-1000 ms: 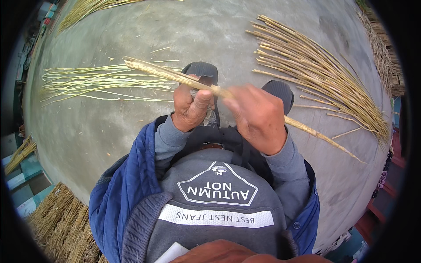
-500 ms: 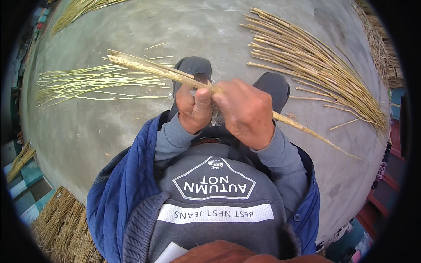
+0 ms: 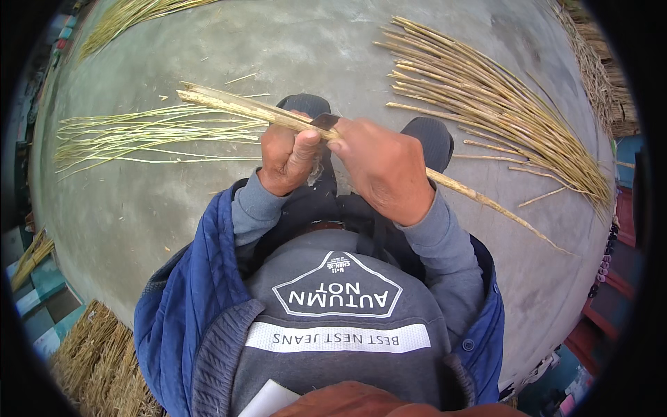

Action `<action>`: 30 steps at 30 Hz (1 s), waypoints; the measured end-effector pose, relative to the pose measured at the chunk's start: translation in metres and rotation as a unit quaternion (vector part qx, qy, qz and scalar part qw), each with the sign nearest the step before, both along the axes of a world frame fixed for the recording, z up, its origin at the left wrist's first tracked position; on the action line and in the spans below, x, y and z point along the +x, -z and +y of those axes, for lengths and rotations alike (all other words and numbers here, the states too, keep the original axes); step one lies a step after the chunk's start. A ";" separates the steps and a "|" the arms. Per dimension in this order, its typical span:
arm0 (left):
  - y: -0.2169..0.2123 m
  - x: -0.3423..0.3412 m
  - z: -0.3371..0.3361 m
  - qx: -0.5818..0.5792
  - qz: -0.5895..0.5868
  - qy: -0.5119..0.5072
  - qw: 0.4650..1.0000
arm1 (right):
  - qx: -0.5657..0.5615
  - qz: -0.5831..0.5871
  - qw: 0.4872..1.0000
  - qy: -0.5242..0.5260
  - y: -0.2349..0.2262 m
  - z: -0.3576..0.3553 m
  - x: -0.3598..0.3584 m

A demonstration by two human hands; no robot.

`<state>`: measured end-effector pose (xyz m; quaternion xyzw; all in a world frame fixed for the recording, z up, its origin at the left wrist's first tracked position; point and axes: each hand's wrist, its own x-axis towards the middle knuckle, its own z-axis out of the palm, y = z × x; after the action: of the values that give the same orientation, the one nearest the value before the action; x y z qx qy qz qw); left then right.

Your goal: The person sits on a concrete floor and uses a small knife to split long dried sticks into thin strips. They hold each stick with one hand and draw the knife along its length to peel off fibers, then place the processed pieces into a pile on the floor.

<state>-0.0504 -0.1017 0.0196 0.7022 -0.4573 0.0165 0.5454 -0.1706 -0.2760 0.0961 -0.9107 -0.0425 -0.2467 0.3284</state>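
A long tan plant stalk (image 3: 236, 104), split lengthwise toward its far-left end, slants across in front of my body. My left hand (image 3: 288, 153) is closed around it, the thumb lying along the near side. A short dark knife blade (image 3: 324, 121) crosses the stalk between my two hands. It comes out at the fingers of my right hand (image 3: 388, 167), closed in a fist; the handle is hidden. The stalk's thin end emerges past my right wrist and tapers to the lower right. Pale shreds hang just under my left hand.
Thin pale-green strips (image 3: 153, 135) lie on the concrete floor (image 3: 278, 48) at left. A spread of tan stalks (image 3: 486, 97) lies at right, and more strips (image 3: 132, 17) at the far left. A straw bundle (image 3: 104, 354) is near left. My knees are below the hands.
My left hand has shifted slightly left and away from my body, widening the gap between my hands. More of the dark blade shows. The stalk's split end has dipped slightly.
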 end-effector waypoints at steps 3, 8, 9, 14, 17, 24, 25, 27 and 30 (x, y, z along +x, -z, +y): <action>-0.015 0.020 0.009 -0.122 0.183 -0.077 0.972 | -0.045 0.016 0.998 0.029 -0.005 -0.012 -0.001; -0.008 -0.005 -0.018 -0.085 0.032 -0.085 0.992 | -0.051 0.001 0.999 0.019 -0.009 -0.004 0.006; -0.006 -0.008 -0.022 -0.095 -0.031 -0.104 0.989 | -0.053 0.025 0.998 0.003 -0.011 -0.003 0.006; -0.011 0.020 -0.009 -0.174 0.250 -0.104 0.947 | -0.054 0.020 0.998 0.024 -0.021 -0.022 0.001; -0.013 0.022 -0.009 -0.197 0.285 -0.096 0.933 | -0.053 0.024 0.998 0.026 -0.020 -0.025 0.004; 0.004 0.008 -0.018 -0.080 0.204 -0.056 0.974 | -0.011 0.051 0.999 0.003 -0.014 -0.024 0.003; 0.001 0.017 -0.011 -0.083 0.208 -0.052 0.973 | 0.008 0.066 0.998 -0.006 -0.015 -0.027 -0.001; -0.006 0.026 -0.005 -0.101 0.212 -0.067 0.970 | -0.006 0.069 0.998 0.000 -0.017 -0.030 -0.005; -0.009 0.017 -0.010 -0.128 0.257 -0.042 0.957 | -0.023 0.065 0.998 0.009 -0.017 -0.027 -0.007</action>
<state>-0.0330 -0.1114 0.0285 0.6254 -0.2659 -0.0837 0.7288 -0.1772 -0.3034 0.1131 -0.9325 -0.0181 -0.1888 0.3073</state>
